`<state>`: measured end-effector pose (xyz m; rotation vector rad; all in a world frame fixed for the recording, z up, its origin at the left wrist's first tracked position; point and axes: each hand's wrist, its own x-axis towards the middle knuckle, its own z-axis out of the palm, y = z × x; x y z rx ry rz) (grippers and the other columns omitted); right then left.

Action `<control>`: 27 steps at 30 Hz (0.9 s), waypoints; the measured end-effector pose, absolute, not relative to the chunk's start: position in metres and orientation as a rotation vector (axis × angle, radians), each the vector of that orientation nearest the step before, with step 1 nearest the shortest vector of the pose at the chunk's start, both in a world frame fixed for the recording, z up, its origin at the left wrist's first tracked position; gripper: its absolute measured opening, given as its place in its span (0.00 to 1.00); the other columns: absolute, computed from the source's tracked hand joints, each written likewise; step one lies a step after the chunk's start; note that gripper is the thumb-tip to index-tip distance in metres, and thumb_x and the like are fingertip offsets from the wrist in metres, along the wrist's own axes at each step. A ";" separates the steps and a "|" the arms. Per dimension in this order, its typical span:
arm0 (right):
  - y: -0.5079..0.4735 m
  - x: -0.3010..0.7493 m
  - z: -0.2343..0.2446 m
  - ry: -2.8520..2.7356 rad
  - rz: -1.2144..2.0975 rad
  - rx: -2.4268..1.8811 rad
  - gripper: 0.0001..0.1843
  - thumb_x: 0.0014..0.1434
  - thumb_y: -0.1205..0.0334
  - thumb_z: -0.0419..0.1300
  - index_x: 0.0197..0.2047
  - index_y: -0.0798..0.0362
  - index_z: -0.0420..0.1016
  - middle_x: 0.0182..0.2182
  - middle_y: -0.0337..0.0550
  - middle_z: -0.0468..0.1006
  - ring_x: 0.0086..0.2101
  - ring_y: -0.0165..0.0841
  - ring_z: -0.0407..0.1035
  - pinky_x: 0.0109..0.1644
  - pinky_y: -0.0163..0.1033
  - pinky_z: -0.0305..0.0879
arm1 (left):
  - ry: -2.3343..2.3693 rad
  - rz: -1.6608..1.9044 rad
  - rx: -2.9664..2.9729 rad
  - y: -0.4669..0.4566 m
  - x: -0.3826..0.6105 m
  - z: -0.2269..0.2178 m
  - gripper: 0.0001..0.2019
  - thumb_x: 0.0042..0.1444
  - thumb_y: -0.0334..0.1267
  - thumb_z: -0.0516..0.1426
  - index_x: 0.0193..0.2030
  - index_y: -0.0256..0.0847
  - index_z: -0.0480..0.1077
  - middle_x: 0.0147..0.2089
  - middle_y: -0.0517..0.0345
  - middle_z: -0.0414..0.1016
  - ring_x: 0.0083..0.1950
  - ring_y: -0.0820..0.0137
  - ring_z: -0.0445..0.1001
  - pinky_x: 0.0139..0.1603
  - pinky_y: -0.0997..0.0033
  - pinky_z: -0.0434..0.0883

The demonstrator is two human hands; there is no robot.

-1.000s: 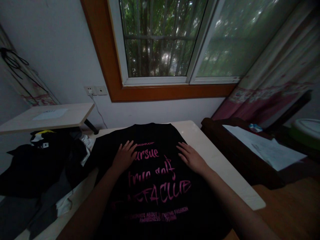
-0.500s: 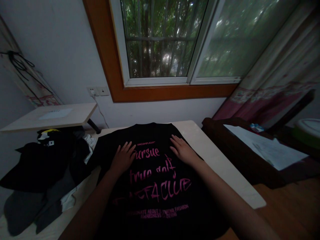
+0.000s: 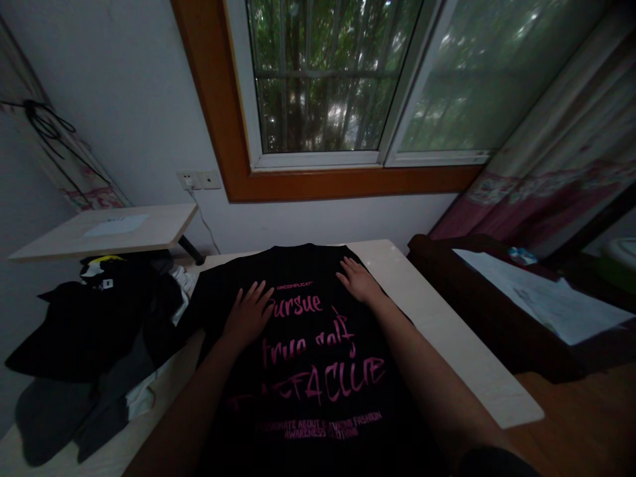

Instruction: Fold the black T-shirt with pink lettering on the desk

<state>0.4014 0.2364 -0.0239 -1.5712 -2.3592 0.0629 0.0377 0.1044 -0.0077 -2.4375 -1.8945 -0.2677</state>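
Observation:
A black T-shirt (image 3: 308,265) with pink lettering lies spread flat on a pale table (image 3: 447,344) in front of me. My left hand (image 3: 247,313) rests flat on the shirt's left side beside the first line of lettering, fingers stretched out. Further away, my right hand (image 3: 356,280) lies flat near the shirt's upper right part, fingers extended toward the collar end. Neither hand holds anything.
A heap of dark clothes (image 3: 94,324) lies at the table's left end under a small pale shelf (image 3: 109,228). A dark wooden desk with white papers (image 3: 546,298) stands to the right. A window and wall socket (image 3: 199,179) are ahead.
My right hand has slid forward and leftward over the shirt toward its far end. The left hand has stayed about where it was.

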 end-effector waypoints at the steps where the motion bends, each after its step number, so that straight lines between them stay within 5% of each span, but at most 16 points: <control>1: 0.238 0.405 -0.024 -2.355 0.048 -1.577 0.32 0.71 0.48 0.46 0.69 0.60 0.62 0.70 0.56 0.57 0.69 0.45 0.50 0.73 0.52 0.48 | -1.897 -0.266 -2.435 0.105 0.038 -0.008 0.25 0.70 0.50 0.44 0.71 0.52 0.59 0.76 0.55 0.53 0.77 0.58 0.49 0.74 0.41 0.50; 8: 0.256 0.406 -0.023 -2.392 -0.049 -1.660 0.34 0.71 0.49 0.45 0.69 0.67 0.62 0.70 0.60 0.57 0.69 0.45 0.51 0.73 0.49 0.48 | -1.883 -0.233 -2.417 0.104 0.037 -0.009 0.25 0.70 0.50 0.44 0.71 0.53 0.58 0.76 0.57 0.52 0.77 0.59 0.49 0.74 0.43 0.49; 19: 0.276 0.400 -0.017 -2.299 -0.020 -1.953 0.34 0.72 0.45 0.40 0.72 0.56 0.56 0.73 0.51 0.49 0.71 0.47 0.43 0.71 0.61 0.44 | -1.884 -0.207 -2.414 0.106 0.035 -0.010 0.26 0.70 0.51 0.43 0.72 0.53 0.56 0.77 0.57 0.50 0.77 0.60 0.48 0.74 0.43 0.49; 27: 0.249 0.367 -0.013 -2.256 -0.176 -1.795 0.32 0.72 0.49 0.42 0.70 0.62 0.61 0.70 0.55 0.57 0.71 0.45 0.44 0.72 0.56 0.41 | -1.877 -0.220 -2.420 0.105 0.035 -0.009 0.26 0.70 0.51 0.43 0.72 0.53 0.56 0.77 0.57 0.50 0.77 0.59 0.47 0.74 0.42 0.49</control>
